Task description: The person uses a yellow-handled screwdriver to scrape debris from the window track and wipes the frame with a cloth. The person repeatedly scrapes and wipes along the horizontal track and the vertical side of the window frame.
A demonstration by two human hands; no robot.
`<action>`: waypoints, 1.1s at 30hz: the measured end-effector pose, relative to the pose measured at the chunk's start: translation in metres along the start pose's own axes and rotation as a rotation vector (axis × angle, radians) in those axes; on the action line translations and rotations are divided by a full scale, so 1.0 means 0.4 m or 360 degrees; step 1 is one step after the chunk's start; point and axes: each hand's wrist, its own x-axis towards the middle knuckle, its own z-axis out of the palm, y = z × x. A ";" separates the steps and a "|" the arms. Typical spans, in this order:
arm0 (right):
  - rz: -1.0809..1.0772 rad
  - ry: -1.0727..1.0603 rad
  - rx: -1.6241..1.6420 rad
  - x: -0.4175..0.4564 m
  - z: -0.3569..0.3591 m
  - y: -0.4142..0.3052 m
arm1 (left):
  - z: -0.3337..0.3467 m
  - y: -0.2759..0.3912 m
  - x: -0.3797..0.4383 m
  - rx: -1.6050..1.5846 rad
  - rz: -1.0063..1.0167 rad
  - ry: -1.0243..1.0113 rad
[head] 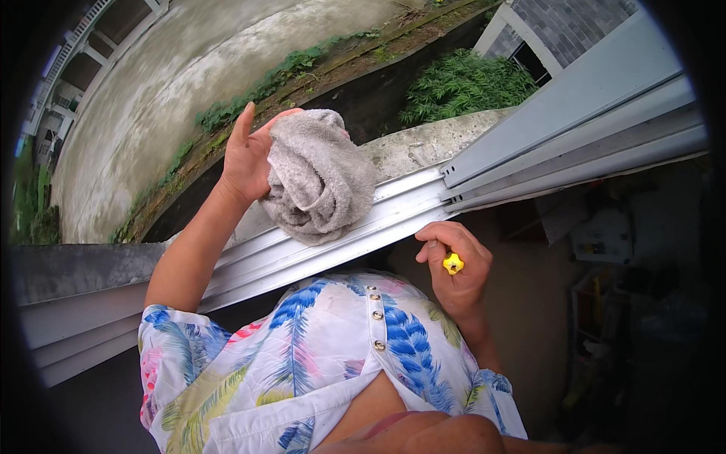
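Note:
A bunched grey terry cloth hangs from my left hand, just above the metal window track. My left thumb and a finger show beside the cloth; the other fingers are hidden behind it. My right hand is curled around a tool with a yellow handle, whose end faces up to the camera. The far part of that tool is hidden in the fist. This hand is on the inner side of the track, near the foot of the window frame.
Sliding window frames stand at the right end of the track. A rough concrete ledge lies outside it. Beyond are a green bush, a dark wall edge and a pale paved surface. Stored things in the dark room are at the right.

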 end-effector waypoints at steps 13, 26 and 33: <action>0.0087 -0.0839 -0.0514 0.121 0.144 -0.052 | 0.164 0.106 -0.037 0.0988 0.0491 -0.0195; -0.0483 -0.1037 0.0308 0.080 0.205 -0.123 | 0.255 0.045 0.029 0.1837 0.1317 -0.0184; -0.0355 -0.1048 0.0273 0.058 0.182 -0.086 | 0.154 -0.140 0.055 0.2624 0.0623 -0.0346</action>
